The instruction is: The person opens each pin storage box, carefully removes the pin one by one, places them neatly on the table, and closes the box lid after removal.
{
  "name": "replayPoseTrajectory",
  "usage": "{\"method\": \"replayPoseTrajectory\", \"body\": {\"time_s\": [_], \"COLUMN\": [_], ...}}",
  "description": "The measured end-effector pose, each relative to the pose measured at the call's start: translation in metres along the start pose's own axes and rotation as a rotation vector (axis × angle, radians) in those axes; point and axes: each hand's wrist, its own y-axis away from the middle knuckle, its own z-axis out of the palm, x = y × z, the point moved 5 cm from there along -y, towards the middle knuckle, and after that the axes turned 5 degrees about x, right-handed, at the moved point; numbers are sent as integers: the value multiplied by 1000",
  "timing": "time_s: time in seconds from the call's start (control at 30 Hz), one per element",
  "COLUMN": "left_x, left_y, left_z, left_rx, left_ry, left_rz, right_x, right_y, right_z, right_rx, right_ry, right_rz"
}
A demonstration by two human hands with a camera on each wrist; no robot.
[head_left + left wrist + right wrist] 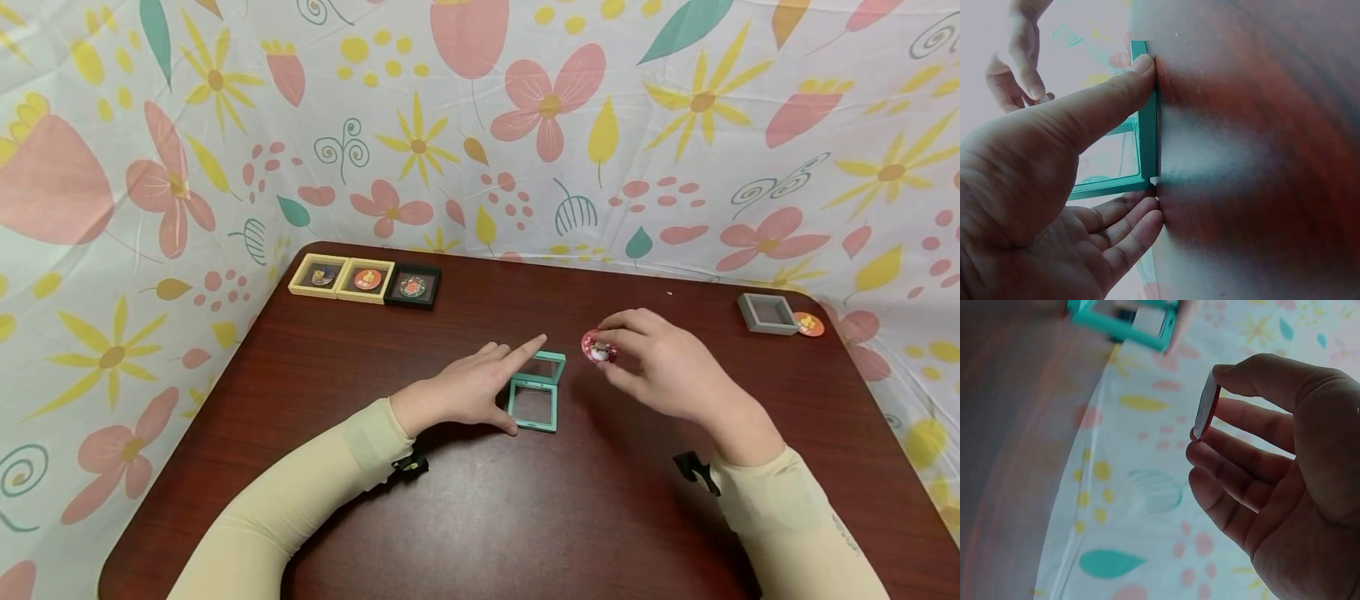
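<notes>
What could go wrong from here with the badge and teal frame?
The round badge, pinched at its rim by the right hand, might slip. The left hand, touching the open teal frame, might nudge it out of place. The frame's raised lid could swing down if bumped.

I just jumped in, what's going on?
A person's right hand pinches a round, red-rimmed disc above a dark reddish table. The left hand touches an open, square teal frame with no disc in it. Far left, two square cream frames and a square black frame each hold a disc; far right, a round orange disc lies by a square grey frame.
</notes>
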Motion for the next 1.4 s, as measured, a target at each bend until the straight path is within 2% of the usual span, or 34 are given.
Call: {"method": "replayPoseTrajectory", "body": {"time_s": [0.17, 0.4, 0.67, 0.8, 1.07, 1.4], "left_x": [0, 0, -1, -1, -2, -2], "left_y": [0, 0, 0, 0, 0, 0], "left_z": [0, 0, 1, 1, 1, 1], "left_rx": [-6, -13, -20, -19, -14, -12], "left_ry": [-4, -4, 13, 20, 17, 14], "left_rz": [-3, -8, -14, -18, -13, -12], "right_x": [32, 88, 149, 172, 203, 238], "right_y": [6, 23, 51, 63, 76, 77], "right_z": [-1, 7, 14, 16, 15, 9], "right_rx": [-22, -157, -255, -302, -354, -422], "right_ry": [24, 85, 147, 145, 151, 187], "right_rz": [101, 302, 454, 513, 596, 651]}}
